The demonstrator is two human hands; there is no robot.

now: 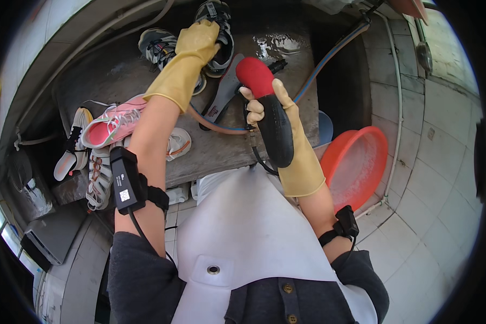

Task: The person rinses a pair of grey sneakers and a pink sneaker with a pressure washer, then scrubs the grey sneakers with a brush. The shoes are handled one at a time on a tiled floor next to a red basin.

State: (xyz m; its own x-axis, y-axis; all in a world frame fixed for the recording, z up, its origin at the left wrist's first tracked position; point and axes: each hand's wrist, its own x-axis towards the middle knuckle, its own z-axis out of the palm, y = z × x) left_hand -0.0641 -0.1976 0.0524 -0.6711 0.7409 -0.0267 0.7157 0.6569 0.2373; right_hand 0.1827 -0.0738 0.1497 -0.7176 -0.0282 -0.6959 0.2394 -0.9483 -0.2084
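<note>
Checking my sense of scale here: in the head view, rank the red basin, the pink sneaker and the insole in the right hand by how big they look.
1. Red basin, largest, though partly cut off.
2 and 3. Insole in the right hand and pink sneaker look about alike; the insole is held closer to the camera, so I won't rank them.

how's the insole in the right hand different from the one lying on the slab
The held insole is black with a red end, lifted upright in the right hand. The slab insole is dark grey and lies flat on the wet concrete, untouched. Both are long, rounded shoe insoles.
</note>
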